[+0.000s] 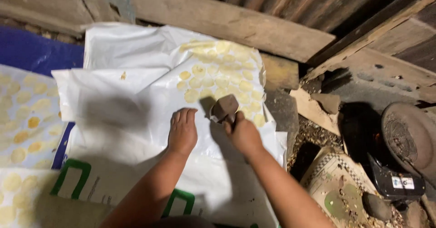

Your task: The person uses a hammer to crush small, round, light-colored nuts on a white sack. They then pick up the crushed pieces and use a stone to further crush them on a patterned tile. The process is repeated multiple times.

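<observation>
Dim shed floor, rough wooden planks [236, 23] across the top of the frame, corrugated wall behind. Far left: a sheet [27, 114] dotted with pale yellow flattened discs, blue tarp edge above it. Centre: a white plastic sack [127, 87] spread flat, green markings at its lower edge. Left hand [182, 131] lies palm down on the sack, fingers together and extended, holding nothing, pressing the plastic still. Just right of it, the right hand [243, 135] is closed around the handle of a mallet [225, 108], its blocky brown head raised just above the sack. Upper centre: rows of yellow discs [222, 78] under or on the plastic, touching one another. Mallet likely heavy-headed, rigid; best held by the handle. Discs look thin, soft, easily torn. Far right: rubble, a dark round metal pan [406, 137], a worn patterned mat [336, 182].
</observation>
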